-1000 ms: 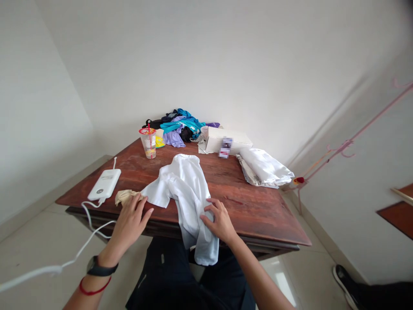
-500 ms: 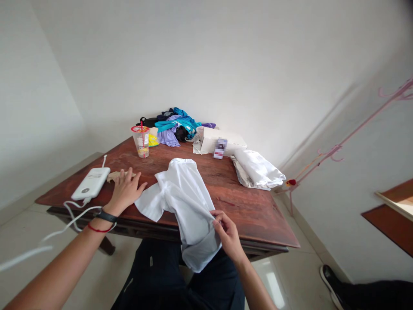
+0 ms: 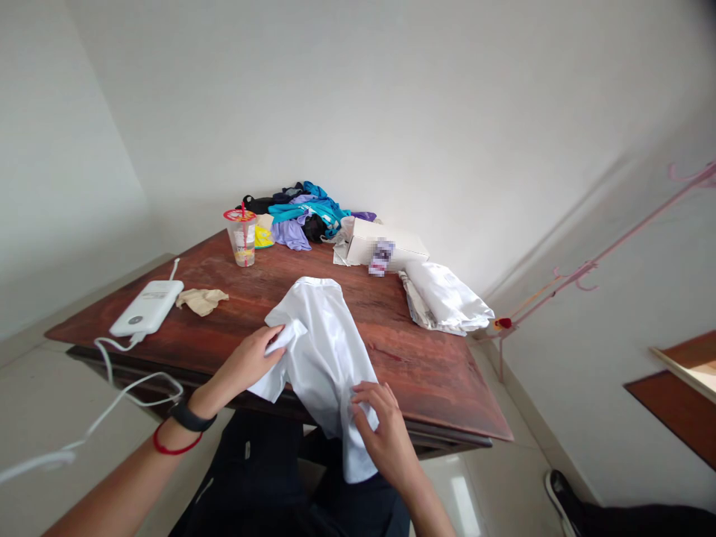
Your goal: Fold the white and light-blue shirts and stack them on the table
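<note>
Left fingers (image 3: pixel 264 341) off cloth (image 3: pixel 202 300) beside power bank (image 3: pixel 148 306), pinching white garment (image 3: pixel 321 328); right fingers (image 3: pixel 376 397) spread

We are holding both forearms (image 3: pixel 126 477) forward, our left hand (image 3: pixel 251 364) pinching, our right hand (image 3: pixel 388 436) arching with its fingers (image 3: pixel 376 397) loosely bent.

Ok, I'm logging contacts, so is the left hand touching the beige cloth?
Apart. The head view shows a strip of brown tabletop between the left hand and the beige cloth; that hand is on the white garment instead.
</note>
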A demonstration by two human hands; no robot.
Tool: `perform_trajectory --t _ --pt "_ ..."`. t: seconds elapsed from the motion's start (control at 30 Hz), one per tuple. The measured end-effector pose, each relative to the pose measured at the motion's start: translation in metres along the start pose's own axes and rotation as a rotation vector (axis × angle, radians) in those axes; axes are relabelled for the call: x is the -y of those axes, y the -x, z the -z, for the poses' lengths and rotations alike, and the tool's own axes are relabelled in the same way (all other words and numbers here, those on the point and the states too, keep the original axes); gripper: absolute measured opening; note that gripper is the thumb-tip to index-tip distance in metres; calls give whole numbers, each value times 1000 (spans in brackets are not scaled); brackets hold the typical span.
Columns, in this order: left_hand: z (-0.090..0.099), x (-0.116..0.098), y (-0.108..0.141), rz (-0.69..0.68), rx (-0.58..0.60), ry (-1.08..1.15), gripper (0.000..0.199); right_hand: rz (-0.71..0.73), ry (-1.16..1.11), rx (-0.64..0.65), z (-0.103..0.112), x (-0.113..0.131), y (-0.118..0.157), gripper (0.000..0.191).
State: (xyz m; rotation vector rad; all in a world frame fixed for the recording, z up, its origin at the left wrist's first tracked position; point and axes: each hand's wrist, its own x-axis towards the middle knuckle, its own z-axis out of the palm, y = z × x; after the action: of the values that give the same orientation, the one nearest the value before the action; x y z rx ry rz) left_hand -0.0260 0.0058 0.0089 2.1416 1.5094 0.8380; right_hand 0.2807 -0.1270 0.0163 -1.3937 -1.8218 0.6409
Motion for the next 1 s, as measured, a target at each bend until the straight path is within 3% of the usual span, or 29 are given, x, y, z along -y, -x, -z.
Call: perform_trajectory --t 0.1,0.23,0.4,0.6,0.73,0.8,0.9,1.0 --pt "2 -23 -1 63 69 193 54 65 -45 14 -1 14 -3 17" --pt "-1 -69 9 52 90 414 55 119 -107 18 -6 26 -10 40" --pt "-11 -119 33 -42 182 580 46 47 -287 -72 -14 23 -25 46" --pt "-22 -137 51 -140 166 597 43 -48 -460 -13 -6 19 -22 56" --pt "-20 -144 48 -164 224 706 38 37 -358 137 1 19 -6 105" --pt "-18 -149 45 -137 242 754 36 71 -299 159 -1 19 -1 114" --pt "-14 -156 45 -149 255 771 34 38 -259 76 -8 19 -1 92" --pt "-8 -161 47 -256 281 797 31 -15 -337 -39 -10 20 -8 63"
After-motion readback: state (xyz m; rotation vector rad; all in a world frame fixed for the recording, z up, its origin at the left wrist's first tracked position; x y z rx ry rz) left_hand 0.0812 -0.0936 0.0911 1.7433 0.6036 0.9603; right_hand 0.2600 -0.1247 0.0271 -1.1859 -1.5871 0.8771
